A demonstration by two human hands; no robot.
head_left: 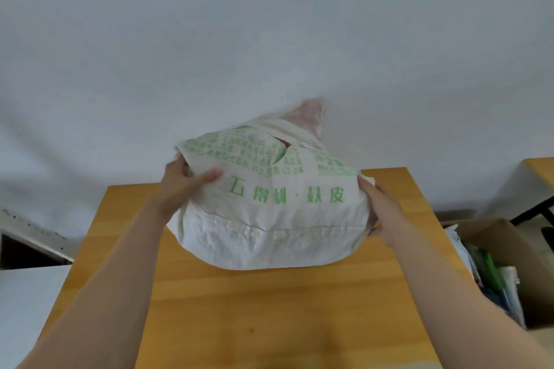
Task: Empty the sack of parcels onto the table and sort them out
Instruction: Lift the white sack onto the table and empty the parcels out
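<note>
Holding bulging sack (269,219), pink parcel (311,114) poking out

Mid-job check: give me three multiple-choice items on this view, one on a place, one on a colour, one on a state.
1. Relative to the table, the box stands: A on it; B to its right; C to its left.
2. The print on the sack is: A red; B blue; C green.
3. The sack is: A gripped by both hands; B gripped by one hand; C let go.

Answers:
1. B, the box sits past the table's right edge.
2. C, the characters are green on white.
3. A, the left hand and right hand grip its two sides.
</note>
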